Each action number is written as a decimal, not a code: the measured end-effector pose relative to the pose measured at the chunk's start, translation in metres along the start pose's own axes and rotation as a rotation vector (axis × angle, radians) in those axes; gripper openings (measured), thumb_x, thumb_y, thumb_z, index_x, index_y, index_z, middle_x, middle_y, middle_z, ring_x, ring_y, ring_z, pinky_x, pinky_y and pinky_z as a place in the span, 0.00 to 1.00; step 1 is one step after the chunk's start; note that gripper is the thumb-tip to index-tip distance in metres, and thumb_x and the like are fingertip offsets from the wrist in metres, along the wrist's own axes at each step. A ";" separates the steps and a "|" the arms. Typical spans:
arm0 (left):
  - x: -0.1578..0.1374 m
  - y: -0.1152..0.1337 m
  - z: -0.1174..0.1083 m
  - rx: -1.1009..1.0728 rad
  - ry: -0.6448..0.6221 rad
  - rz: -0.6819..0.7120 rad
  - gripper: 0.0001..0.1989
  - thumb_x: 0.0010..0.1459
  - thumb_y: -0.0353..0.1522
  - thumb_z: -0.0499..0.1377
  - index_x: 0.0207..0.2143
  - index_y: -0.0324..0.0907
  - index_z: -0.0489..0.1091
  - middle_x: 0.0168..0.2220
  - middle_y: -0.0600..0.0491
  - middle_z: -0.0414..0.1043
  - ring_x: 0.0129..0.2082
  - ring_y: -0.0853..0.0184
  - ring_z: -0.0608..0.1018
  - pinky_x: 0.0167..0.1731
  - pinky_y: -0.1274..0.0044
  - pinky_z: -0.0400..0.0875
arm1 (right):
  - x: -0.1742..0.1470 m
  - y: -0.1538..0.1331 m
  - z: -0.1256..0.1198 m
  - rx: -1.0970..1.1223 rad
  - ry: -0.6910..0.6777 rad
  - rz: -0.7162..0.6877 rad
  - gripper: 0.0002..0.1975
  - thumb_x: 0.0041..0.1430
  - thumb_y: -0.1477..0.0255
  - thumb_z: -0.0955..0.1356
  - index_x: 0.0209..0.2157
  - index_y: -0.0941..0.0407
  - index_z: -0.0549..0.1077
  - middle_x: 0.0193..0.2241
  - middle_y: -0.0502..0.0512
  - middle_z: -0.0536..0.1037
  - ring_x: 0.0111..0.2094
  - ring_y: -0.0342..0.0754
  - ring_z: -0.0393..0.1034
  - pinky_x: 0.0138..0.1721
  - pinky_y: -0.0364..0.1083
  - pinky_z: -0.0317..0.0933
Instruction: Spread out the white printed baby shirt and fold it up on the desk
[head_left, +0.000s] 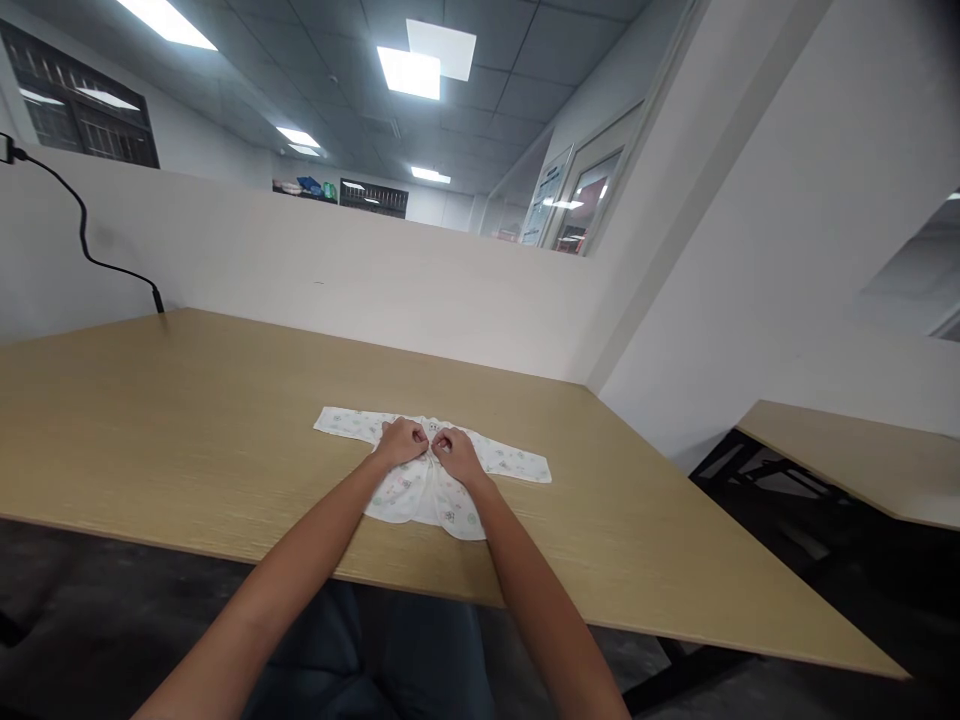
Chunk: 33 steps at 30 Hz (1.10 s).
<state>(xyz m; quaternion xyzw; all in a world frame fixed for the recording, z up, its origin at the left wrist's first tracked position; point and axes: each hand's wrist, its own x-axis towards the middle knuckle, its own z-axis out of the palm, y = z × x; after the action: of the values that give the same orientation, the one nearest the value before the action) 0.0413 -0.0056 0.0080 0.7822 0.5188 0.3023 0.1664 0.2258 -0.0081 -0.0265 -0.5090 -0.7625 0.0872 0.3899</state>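
A small white baby shirt [430, 500] with a faint print lies on the table, its two long sleeves spread out to the sides. My left hand [403, 441] pinches the shirt's front edge near the chest. Close beside it, my right hand [454, 452] pinches the other front edge, the fingertips of both hands almost meeting at the middle. Below the hands the cloth gathers into folds, and the lower front edges curve apart. Whatever fastener may be between the fingertips is too small to make out.
The wooden table [225, 430] meets a low white partition [390, 290] at the back. A black cable [84, 230] hangs down at the left. To the right, past a white wall, stands another table [847, 460]. The front table edge is close to my legs.
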 end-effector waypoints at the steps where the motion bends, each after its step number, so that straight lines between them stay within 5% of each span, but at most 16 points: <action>1: 0.000 0.001 -0.001 0.008 -0.003 0.000 0.05 0.50 0.34 0.62 0.26 0.44 0.78 0.31 0.54 0.81 0.36 0.62 0.79 0.51 0.68 0.63 | 0.000 0.000 0.000 -0.002 -0.004 -0.003 0.04 0.54 0.73 0.67 0.29 0.55 0.75 0.29 0.52 0.75 0.34 0.48 0.66 0.40 0.45 0.58; 14: 0.000 -0.005 0.005 -0.023 -0.035 0.043 0.03 0.50 0.33 0.62 0.27 0.43 0.75 0.31 0.56 0.79 0.35 0.66 0.77 0.44 0.73 0.65 | -0.001 -0.009 -0.007 0.032 -0.029 0.022 0.03 0.52 0.73 0.68 0.27 0.56 0.75 0.28 0.51 0.74 0.33 0.47 0.66 0.38 0.45 0.57; 33: -0.003 0.001 0.002 0.054 -0.025 0.051 0.03 0.51 0.33 0.62 0.27 0.44 0.75 0.32 0.55 0.80 0.39 0.62 0.77 0.49 0.69 0.63 | -0.002 -0.002 -0.001 0.049 -0.033 -0.017 0.04 0.55 0.74 0.65 0.30 0.55 0.72 0.31 0.52 0.75 0.37 0.48 0.66 0.43 0.46 0.59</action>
<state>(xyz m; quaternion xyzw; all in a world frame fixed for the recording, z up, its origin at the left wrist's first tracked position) 0.0428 -0.0084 0.0063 0.8030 0.5047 0.2826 0.1437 0.2253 -0.0109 -0.0251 -0.4912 -0.7708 0.1108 0.3904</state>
